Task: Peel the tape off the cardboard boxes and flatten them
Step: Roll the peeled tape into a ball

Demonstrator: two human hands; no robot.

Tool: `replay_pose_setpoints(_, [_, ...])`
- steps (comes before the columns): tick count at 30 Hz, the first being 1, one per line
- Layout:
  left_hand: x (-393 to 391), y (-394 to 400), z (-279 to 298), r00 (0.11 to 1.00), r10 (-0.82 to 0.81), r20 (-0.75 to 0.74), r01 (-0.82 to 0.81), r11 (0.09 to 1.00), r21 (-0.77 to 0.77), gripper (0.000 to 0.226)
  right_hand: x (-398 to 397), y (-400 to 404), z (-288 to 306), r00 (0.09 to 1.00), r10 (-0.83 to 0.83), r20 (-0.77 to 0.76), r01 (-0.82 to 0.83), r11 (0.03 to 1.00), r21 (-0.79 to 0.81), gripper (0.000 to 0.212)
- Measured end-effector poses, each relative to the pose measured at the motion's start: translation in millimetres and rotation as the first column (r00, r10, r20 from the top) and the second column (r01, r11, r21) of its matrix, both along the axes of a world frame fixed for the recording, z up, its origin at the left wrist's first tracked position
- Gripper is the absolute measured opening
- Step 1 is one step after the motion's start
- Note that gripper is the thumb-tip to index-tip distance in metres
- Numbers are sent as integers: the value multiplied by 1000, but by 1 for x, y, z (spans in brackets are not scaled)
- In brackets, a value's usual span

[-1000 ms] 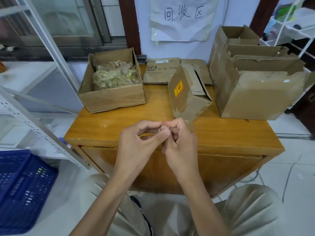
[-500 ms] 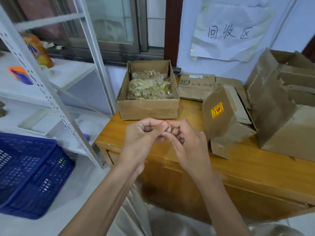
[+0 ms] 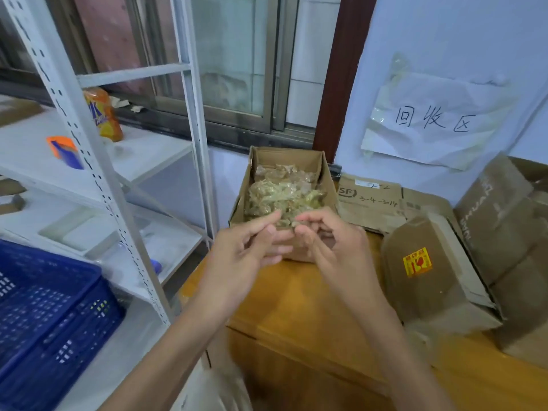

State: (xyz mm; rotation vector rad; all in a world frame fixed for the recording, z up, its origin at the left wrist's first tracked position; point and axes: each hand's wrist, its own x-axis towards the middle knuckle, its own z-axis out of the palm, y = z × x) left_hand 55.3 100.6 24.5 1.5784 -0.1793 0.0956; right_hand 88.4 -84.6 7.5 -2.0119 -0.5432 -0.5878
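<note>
Sitting at the far left, a blue crate (image 3: pixel 44 315) is being seen on the floor beside a white metal shelf (image 3: pixel 89 161), on which an orange packet (image 3: pixel 102 118) is standing. Next, an open box (image 3: pixel 326 185) is being held up by the wooden table (image 3: pixel 296 315), and it is being filled by a heap of crumpled tape (image 3: pixel 284 194). Both hands are being held up in front of this box's near wall. The left hand (image 3: pixel 237 262) is being kept loose, its fingers stretched toward the right hand and curled round nothing that can be made out. The right hand (image 3: pixel 335 247) is being held with fingers curled, a small crumpled scrap (image 3: pixel 292 222) seemingly being pinched at its fingertips; motion blur is making this uncertain. Farther right, flattened cardboard (image 3: pixel 370 203) is lying against the wall, under a taped paper sign (image 3: pixel 436 120). A small box with a yellow sticker (image 3: pixel 430 277) is being rested on its side, just beside a large box (image 3: pixel 510 232) at the right edge.
</note>
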Motion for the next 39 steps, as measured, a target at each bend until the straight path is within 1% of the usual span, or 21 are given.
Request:
replay_pose_setpoints(1, [11, 7, 3, 997, 50, 58, -56, 993, 107, 41, 11, -2, 11, 999, -12, -33, 11, 1000, -23, 11])
replay_pose_setpoints(3, [31, 22, 7, 978, 128, 167, -177, 929, 326, 46, 36, -8, 25, 994, -59, -91, 49, 993, -103, 20])
replay_pose_setpoints(4, [39, 28, 8, 968, 147, 203, -220, 888, 405, 46, 49, -10, 29, 989, -84, -124, 64, 985, -158, 23])
replay_pose_setpoints(6, [52, 35, 5, 960, 163, 228, -257, 835, 486, 43, 70, -9, 28, 973, -117, -199, 57, 957, -285, 28])
replay_pose_setpoints(10, [65, 36, -7, 968, 121, 219, -226, 796, 561, 41, 91, -2, 23, 953, -159, -259, 35, 905, -425, 35])
replay_pose_setpoints(13, [66, 35, -12, 970, 105, 220, -216, 787, 578, 41, 90, -2, 25, 945, -174, -277, 40, 902, -430, 30])
replay_pose_setpoints(16, [59, 27, -8, 968, 82, 238, -200, 823, 531, 39, 74, -16, 37, 945, -216, -247, 89, 893, -442, 25])
replay_pose_setpoints(19, [48, 6, 5, 963, 39, 265, -168, 859, 484, 37, 47, -50, 54, 921, -319, -222, 179, 855, -486, 24])
replay_pose_setpoints(21, [38, -17, 12, 961, -7, 276, -125, 879, 459, 34, 26, -81, 61, 875, -452, -171, 285, 769, -572, 27])
replay_pose_setpoints(23, [27, -47, 12, 958, -73, 276, -66, 884, 464, 30, 2, -113, 62, 790, -601, -122, 367, 622, -692, 36])
replay_pose_setpoints(25, [15, -82, 6, 958, -170, 229, 24, 849, 527, 29, -22, -142, 56, 675, -730, -104, 389, 473, -791, 47])
replay_pose_setpoints(26, [11, -99, 0, 957, -217, 190, 74, 822, 565, 30, -34, -154, 51, 623, -772, -128, 379, 440, -814, 53])
replay_pose_setpoints(27, [7, -117, -9, 957, -254, 138, 127, 798, 588, 30, -44, -164, 43, 589, -790, -171, 365, 449, -816, 56])
replay_pose_setpoints(29, [-2, -147, -26, 954, -298, 22, 237, 799, 553, 30, -63, -177, 26, 586, -757, -290, 371, 569, -734, 55])
replay_pose_setpoints(31, [-10, -169, -39, 955, -295, -28, 270, 828, 491, 35, -80, -179, 12, 654, -665, -361, 416, 715, -563, 49])
replay_pose_setpoints(33, [-17, -181, -43, 968, -244, -57, 245, 875, 418, 44, -95, -173, 5, 725, -592, -351, 440, 791, -425, 39])
replay_pose_setpoints(34, [-20, -183, -43, 975, -203, -91, 222, 900, 374, 45, -103, -170, 3, 742, -578, -338, 446, 803, -396, 33])
replay_pose_setpoints(36, [-27, -180, -39, 975, -154, -160, 199, 928, 315, 38, -119, -163, 3, 747, -591, -304, 462, 791, -401, 24])
replay_pose_setpoints(37, [-31, -176, -34, 971, -149, -188, 206, 918, 339, 36, -128, -159, 4, 741, -601, -300, 466, 782, -415, 24])
replay_pose_setpoints(38, [-35, -171, -29, 968, -148, -204, 219, 896, 386, 41, -137, -156, 4, 734, -605, -309, 463, 778, -424, 25])
replay_pose_setpoints(39, [-38, -166, -22, 966, -150, -212, 232, 864, 447, 52, -145, -153, 3, 731, -604, -317, 460, 779, -426, 27])
